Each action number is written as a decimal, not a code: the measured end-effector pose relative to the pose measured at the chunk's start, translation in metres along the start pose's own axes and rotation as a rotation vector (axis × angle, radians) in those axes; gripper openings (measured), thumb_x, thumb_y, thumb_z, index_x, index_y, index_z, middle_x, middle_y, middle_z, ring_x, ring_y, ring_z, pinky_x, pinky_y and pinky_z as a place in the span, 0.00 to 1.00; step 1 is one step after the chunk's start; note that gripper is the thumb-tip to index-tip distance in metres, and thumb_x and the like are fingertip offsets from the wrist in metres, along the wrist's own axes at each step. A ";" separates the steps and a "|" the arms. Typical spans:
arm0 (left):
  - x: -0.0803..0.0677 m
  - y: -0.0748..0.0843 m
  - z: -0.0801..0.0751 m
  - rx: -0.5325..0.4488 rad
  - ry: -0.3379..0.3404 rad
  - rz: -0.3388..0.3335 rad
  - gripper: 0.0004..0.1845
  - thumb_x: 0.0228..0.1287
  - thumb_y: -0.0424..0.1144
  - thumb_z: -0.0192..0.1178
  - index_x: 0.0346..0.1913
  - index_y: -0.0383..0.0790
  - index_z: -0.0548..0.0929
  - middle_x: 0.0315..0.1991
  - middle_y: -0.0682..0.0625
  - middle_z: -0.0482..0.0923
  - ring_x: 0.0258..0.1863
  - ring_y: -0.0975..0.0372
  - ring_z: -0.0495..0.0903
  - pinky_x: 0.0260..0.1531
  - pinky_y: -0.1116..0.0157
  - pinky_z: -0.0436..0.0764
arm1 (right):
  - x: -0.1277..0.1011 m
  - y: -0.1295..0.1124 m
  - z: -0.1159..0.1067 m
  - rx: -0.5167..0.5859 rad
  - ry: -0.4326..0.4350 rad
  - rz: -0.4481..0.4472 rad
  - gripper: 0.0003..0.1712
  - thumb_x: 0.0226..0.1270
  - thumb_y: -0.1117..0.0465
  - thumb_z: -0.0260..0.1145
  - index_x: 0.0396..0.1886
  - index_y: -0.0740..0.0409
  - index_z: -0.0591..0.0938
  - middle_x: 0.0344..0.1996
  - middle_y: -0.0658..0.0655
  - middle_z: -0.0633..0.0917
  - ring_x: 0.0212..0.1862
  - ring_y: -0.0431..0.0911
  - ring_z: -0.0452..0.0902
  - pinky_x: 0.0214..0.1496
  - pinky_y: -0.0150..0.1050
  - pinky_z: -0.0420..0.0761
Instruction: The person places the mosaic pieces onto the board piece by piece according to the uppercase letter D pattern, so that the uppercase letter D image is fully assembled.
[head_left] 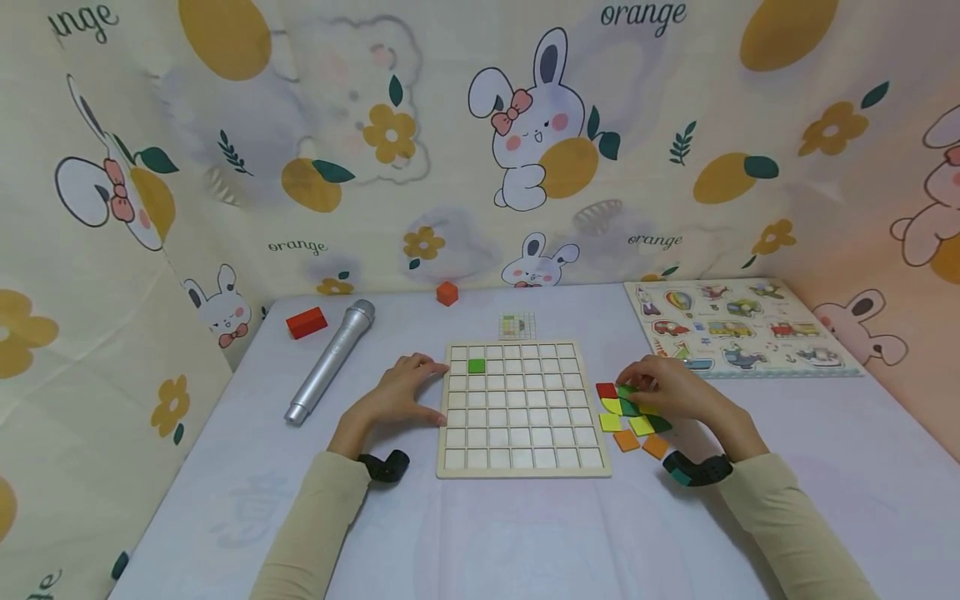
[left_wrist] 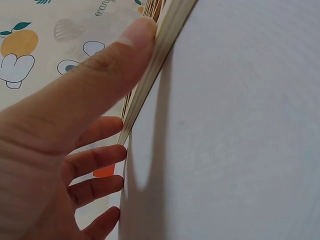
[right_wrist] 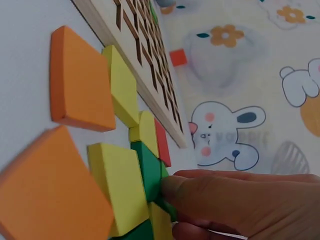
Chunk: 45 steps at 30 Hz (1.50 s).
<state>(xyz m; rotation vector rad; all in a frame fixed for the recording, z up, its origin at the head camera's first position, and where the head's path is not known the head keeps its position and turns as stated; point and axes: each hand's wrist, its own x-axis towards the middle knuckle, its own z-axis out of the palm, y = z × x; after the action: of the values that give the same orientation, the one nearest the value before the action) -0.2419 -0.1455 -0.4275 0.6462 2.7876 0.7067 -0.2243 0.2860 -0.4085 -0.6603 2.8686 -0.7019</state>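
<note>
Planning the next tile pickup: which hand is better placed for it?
Likely the right hand: its fingers already touch a green tile in the loose pile beside the grid board. The left hand rests against the board's far edge, steadying it.

A pale wooden grid board (head_left: 522,408) lies flat on the white surface (head_left: 480,525), with one green square tile (head_left: 476,366) set in a cell near its top-left corner. The left hand (head_left: 401,392) rests against the board's left edge. The right hand (head_left: 667,387) lies on a loose cluster of red, yellow, green and orange square tiles (head_left: 630,421) just right of the board. A silver microphone (head_left: 330,361) lies to the left.
</note>
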 end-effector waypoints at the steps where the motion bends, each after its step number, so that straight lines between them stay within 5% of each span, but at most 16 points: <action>1: 0.000 0.000 0.000 -0.005 0.001 0.003 0.46 0.38 0.56 0.74 0.65 0.48 0.69 0.61 0.47 0.65 0.61 0.53 0.60 0.62 0.50 0.62 | 0.000 0.000 0.000 0.001 0.002 -0.001 0.12 0.56 0.64 0.69 0.41 0.56 0.84 0.30 0.48 0.79 0.33 0.44 0.70 0.35 0.35 0.75; 13: -0.001 -0.002 0.001 -0.072 -0.004 0.026 0.47 0.39 0.53 0.75 0.65 0.41 0.68 0.64 0.45 0.63 0.65 0.51 0.57 0.65 0.51 0.60 | 0.006 0.001 0.001 -0.039 0.013 0.036 0.14 0.54 0.63 0.68 0.42 0.60 0.84 0.34 0.51 0.80 0.36 0.46 0.70 0.39 0.40 0.75; 25: -0.001 -0.003 0.000 -0.068 -0.005 0.037 0.47 0.40 0.53 0.75 0.65 0.41 0.68 0.63 0.45 0.64 0.65 0.52 0.58 0.64 0.51 0.60 | 0.047 -0.041 0.003 0.056 0.073 -0.109 0.16 0.57 0.61 0.68 0.47 0.58 0.83 0.39 0.51 0.81 0.41 0.47 0.74 0.47 0.48 0.77; 34: 0.000 -0.003 0.000 -0.067 0.002 0.071 0.46 0.40 0.53 0.75 0.64 0.40 0.68 0.62 0.45 0.65 0.64 0.52 0.59 0.64 0.52 0.61 | 0.093 -0.082 0.032 0.159 0.113 -0.264 0.16 0.58 0.63 0.68 0.47 0.61 0.82 0.39 0.55 0.83 0.39 0.47 0.76 0.44 0.47 0.78; 45: 0.000 -0.004 0.000 -0.044 0.004 0.091 0.47 0.40 0.54 0.74 0.64 0.40 0.68 0.62 0.45 0.66 0.63 0.52 0.60 0.64 0.53 0.61 | 0.125 -0.104 0.071 0.180 0.161 -0.190 0.08 0.55 0.62 0.71 0.36 0.56 0.85 0.35 0.51 0.84 0.37 0.44 0.77 0.41 0.39 0.78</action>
<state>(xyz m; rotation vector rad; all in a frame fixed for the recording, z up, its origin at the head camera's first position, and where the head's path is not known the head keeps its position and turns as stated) -0.2435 -0.1486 -0.4294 0.7683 2.7523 0.7852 -0.2815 0.1188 -0.4243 -0.8960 2.8608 -1.0723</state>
